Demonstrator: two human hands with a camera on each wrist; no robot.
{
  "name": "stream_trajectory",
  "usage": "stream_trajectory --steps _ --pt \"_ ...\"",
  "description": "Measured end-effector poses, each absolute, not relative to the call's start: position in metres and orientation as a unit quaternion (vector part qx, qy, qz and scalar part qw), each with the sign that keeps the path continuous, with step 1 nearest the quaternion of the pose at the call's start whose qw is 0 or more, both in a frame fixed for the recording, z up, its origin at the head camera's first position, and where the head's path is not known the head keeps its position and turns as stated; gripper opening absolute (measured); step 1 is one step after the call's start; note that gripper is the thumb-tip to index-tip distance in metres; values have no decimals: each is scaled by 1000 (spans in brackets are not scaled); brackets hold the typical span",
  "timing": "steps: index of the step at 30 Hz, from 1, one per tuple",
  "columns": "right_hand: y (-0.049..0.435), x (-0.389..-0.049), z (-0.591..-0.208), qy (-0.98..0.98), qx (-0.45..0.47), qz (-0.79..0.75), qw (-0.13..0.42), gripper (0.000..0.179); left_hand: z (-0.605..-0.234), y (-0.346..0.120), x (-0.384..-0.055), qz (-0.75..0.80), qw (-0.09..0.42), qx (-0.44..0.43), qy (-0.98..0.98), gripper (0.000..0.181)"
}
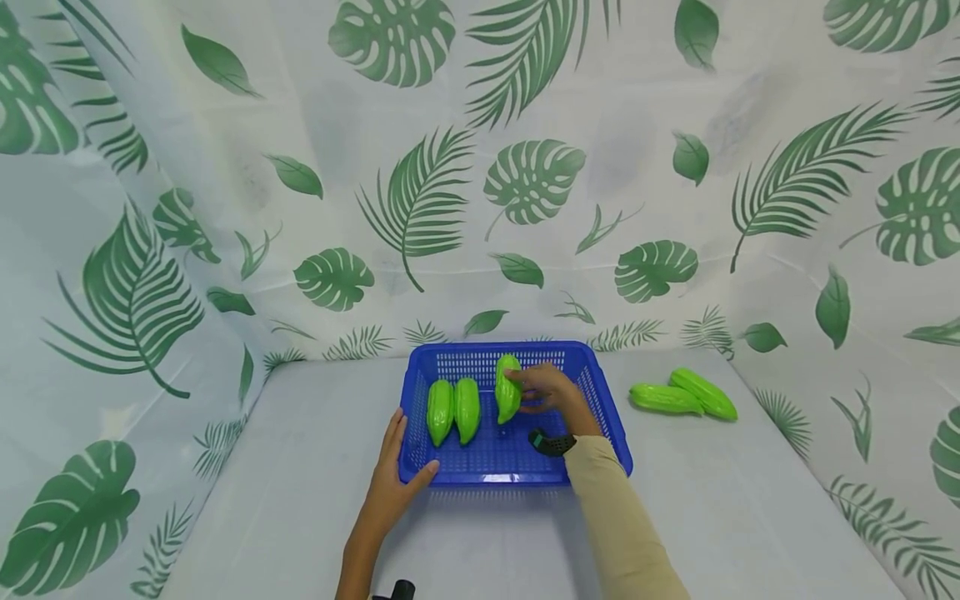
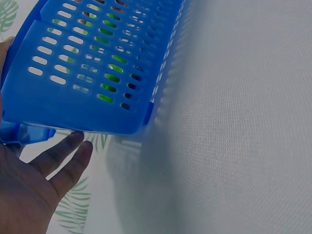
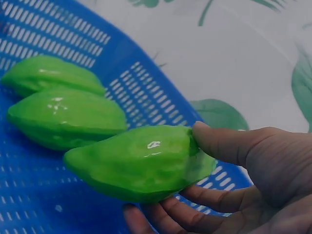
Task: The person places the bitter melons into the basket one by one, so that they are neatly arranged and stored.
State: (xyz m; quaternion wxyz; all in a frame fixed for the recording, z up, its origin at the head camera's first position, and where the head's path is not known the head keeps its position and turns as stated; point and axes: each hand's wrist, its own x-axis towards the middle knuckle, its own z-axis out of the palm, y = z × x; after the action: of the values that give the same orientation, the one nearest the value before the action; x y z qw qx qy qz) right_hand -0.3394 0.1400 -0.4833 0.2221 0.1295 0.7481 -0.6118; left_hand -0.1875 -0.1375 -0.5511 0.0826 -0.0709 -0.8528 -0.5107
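A glossy green bitter gourd (image 3: 141, 163) is held in my right hand (image 1: 546, 385), thumb on top and fingers beneath its near end in the right wrist view. It is over the right half of the blue basket (image 1: 487, 478). Inside the basket, two more bitter gourds, one at the far left (image 1: 440, 412) and another (image 1: 467, 410) beside it, lie side by side. My left hand (image 1: 392, 487) rests at the basket's near left corner, fingers fairly straight along the left side and thumb at the front rim. In the left wrist view two fingers (image 2: 73, 165) are extended beside the basket wall.
Two more green bitter gourds, one lying crosswise (image 1: 663, 399) and one slanted (image 1: 705, 393), are on the white table (image 1: 300, 483) right of the basket. A leaf-patterned cloth (image 1: 525, 275) rises behind the table and along both sides.
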Motion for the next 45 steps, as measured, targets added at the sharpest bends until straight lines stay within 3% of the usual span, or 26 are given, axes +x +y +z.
stream_trajectory --steps 9,20,40,45 --pt "128 -343 -492 766 135 -574 258 60 -550 -138 -188 -518 82 -73 -848 92" --pt "116 -340 -501 774 152 -559 256 76 -552 -137 -187 -524 79 -69 -846 91" --pt "108 -340 -505 775 171 -547 265 52 -551 -137 -187 -518 88 -73 -848 92" --pt "106 -338 -504 778 170 -547 257 53 -551 -138 -188 -510 93 -72 -852 90"
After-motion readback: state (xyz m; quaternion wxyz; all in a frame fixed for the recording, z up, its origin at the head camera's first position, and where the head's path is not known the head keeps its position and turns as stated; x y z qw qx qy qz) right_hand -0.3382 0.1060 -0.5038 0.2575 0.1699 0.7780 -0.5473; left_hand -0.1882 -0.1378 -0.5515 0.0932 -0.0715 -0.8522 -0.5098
